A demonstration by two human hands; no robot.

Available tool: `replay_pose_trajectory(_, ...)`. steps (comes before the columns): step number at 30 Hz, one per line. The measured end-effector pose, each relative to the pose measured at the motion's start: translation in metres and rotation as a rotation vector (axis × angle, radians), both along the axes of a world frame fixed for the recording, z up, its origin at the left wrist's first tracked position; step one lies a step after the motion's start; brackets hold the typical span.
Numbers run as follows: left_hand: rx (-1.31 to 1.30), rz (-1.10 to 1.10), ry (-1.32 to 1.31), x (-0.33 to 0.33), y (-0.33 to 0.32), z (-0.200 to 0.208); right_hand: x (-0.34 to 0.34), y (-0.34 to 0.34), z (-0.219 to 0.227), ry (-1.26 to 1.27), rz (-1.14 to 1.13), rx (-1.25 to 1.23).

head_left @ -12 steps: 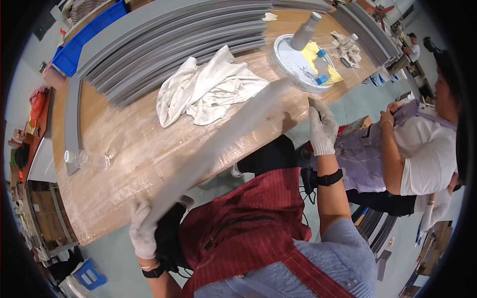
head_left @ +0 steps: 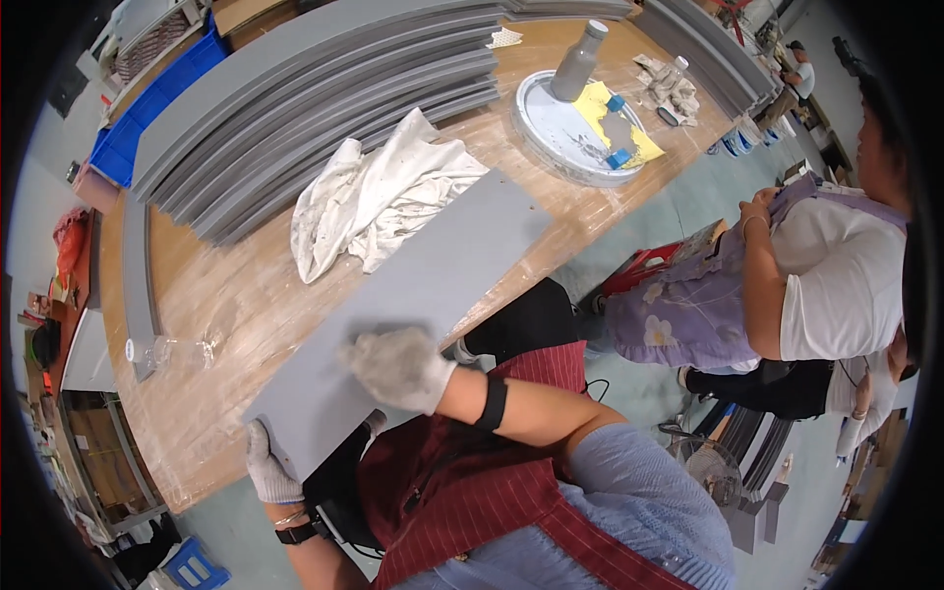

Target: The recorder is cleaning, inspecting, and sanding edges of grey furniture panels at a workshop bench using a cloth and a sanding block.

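Observation:
A long flat grey panel (head_left: pixel 423 261) lies aslant across the near edge of the table, its broad face up. My left hand (head_left: pixel 269 466), in a white glove, grips the panel's near left corner, thumb on top. Over the panel's nearer half is my gloved right hand (head_left: pixel 401 370), slightly blurred, with fingers curled in toward the surface. Whatever those fingers hold is hidden. A crumpled white cloth (head_left: pixel 379 197) lies along the panel's far side. Beyond the panel's far end, a round white lid or tub (head_left: pixel 541 123) carries a grey bottle (head_left: pixel 578 64) and a yellow sheet (head_left: pixel 639 143) with grey smears.
Stacked grey panels (head_left: pixel 324 118) fill the table's back. A clear bottle (head_left: pixel 172 352) lies on its side at left, by a grey strip (head_left: pixel 141 275). Stained gloves (head_left: pixel 669 90) rest at the far right. A co-worker in a purple apron (head_left: pixel 669 305) stands at the right.
The panel, blurred and swinging before, now rests across the table edge. My right hand has come left from beyond the table's edge onto the panel. My left hand still holds its near end.

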State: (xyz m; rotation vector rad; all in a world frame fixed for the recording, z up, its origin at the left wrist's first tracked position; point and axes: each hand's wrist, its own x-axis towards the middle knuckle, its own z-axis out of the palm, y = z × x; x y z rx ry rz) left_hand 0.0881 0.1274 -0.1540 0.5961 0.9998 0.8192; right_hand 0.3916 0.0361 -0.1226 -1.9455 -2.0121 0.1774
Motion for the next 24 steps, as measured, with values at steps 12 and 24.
replay_pose_trajectory(12, 0.187, -0.070, 0.179, 0.015, -0.010, -0.002, 0.218, -0.008, -0.033, -0.191, -0.666, 0.020)
replay_pose_trajectory(24, 0.095, 0.057, 0.191, 0.026, 0.001, 0.003, 0.166, 0.007, -0.053, 2.099, -0.726, 0.576)
